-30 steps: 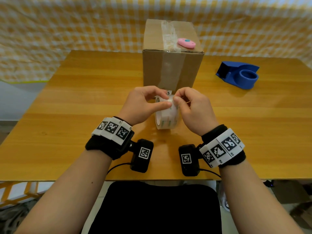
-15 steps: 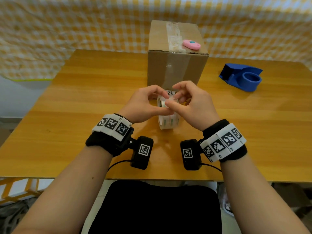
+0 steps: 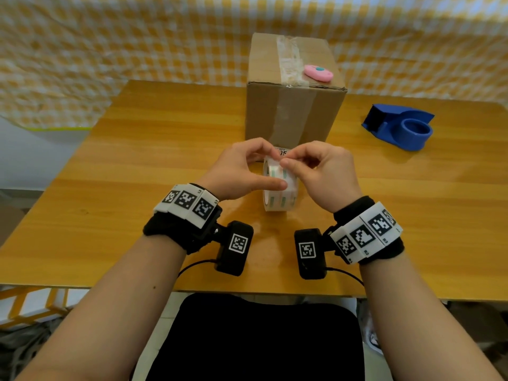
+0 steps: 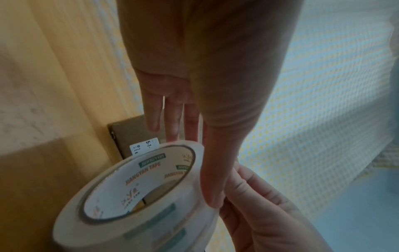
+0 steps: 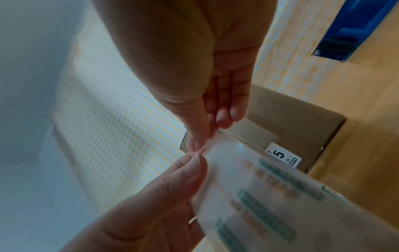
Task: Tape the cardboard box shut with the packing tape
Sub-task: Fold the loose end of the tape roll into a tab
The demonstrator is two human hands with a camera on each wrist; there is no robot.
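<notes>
A roll of clear packing tape (image 3: 279,188) with green print stands on edge on the wooden table (image 3: 137,166), just in front of the cardboard box (image 3: 292,105). My left hand (image 3: 247,169) holds the roll, thumb on its near face and fingers over the top (image 4: 172,122). My right hand (image 3: 316,169) picks at the tape's surface at the top of the roll with thumb and fingertips (image 5: 198,141). The roll (image 4: 134,204) fills the left wrist view. The box is closed, with old clear tape (image 3: 288,61) along its top seam.
A pink oval object (image 3: 319,73) lies on the box top. A blue tape dispenser (image 3: 401,126) sits on the table to the right. A yellow checked cloth (image 3: 110,37) hangs behind. The table's near edge is just below my wrists.
Both hands stay on the roll. The right hand's fingers have shifted slightly toward the top of the roll, working at the tape edge. The roll and box have not moved.
</notes>
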